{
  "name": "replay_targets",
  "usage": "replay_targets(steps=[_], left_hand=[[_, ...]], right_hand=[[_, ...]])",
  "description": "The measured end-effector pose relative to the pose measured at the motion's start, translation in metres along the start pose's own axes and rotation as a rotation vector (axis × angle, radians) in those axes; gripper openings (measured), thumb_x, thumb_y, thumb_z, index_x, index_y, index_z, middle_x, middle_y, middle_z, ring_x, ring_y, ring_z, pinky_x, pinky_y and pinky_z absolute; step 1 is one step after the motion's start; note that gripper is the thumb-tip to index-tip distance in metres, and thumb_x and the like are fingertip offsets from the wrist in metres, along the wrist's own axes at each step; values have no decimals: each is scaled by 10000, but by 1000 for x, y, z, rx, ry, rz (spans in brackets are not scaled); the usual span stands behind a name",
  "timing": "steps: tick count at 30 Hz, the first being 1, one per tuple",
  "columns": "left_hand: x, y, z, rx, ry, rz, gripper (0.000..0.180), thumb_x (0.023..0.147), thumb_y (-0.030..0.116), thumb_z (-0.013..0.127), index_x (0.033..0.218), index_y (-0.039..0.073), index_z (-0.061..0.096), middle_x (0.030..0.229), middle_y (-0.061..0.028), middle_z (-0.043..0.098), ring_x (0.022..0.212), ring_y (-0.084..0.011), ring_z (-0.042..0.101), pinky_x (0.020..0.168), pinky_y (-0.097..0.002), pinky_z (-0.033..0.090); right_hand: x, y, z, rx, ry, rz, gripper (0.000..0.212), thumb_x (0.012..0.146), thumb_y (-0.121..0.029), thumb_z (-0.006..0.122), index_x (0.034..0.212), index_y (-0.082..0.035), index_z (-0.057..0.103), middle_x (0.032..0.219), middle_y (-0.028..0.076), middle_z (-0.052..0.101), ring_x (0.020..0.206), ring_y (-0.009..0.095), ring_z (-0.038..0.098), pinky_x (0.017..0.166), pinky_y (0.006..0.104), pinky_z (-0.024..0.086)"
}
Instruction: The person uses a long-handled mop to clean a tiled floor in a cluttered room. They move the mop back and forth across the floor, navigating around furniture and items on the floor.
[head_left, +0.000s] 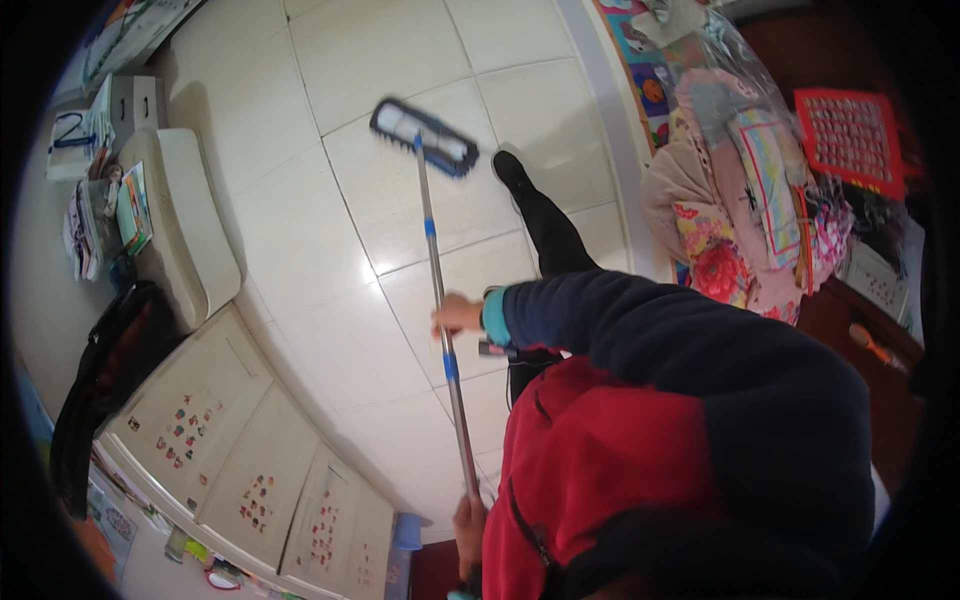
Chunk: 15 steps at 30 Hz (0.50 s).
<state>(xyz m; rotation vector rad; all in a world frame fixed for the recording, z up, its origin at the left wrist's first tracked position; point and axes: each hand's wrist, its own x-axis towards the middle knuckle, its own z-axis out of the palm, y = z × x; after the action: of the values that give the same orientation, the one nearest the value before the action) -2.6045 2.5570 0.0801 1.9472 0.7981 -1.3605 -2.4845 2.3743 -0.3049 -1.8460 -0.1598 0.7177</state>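
Note:
A long mop with a silver telescopic pole (435, 262) and blue collars slants across the tiled floor. Its oblong mop head (425, 137), dark blue and fringed round a pale plate, rests against the tiles at the far end and looks slightly smeared by motion. My right hand (458, 315) is closed round the middle of the pole, just above a blue collar. Lower down, my left hand (468, 522) wraps the pole's near end. Close to the mop head is my black shoe (510, 172).
White cabinets (240, 505) with small stickers line the left, beside a black bag (115, 370) and a cream padded seat (190, 220). On the right lie heaped clothes (715, 190) and a red tray-like board (850, 140). A blue bin (407, 532) stands near the cabinets.

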Motion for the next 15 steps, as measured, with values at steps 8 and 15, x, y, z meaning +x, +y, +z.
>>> replay_targets(steps=[8,15], left_hand=[[158,274,82,-500,-420,101,429,1015,388,387,1307,86,475,501,80,217,372,-39,218,349,-227,171],[207,390,86,-672,-510,185,440,1002,391,422,1292,63,467,598,59,291,427,-45,263,368,-222,237]], right_hand=[[103,72,-301,552,433,440,229,799,-143,538,665,-40,692,654,108,684,598,206,681,532,329,542],[148,75,-440,637,540,642,280,905,-245,464,833,-12,601,778,125,676,579,196,646,468,353,518]])
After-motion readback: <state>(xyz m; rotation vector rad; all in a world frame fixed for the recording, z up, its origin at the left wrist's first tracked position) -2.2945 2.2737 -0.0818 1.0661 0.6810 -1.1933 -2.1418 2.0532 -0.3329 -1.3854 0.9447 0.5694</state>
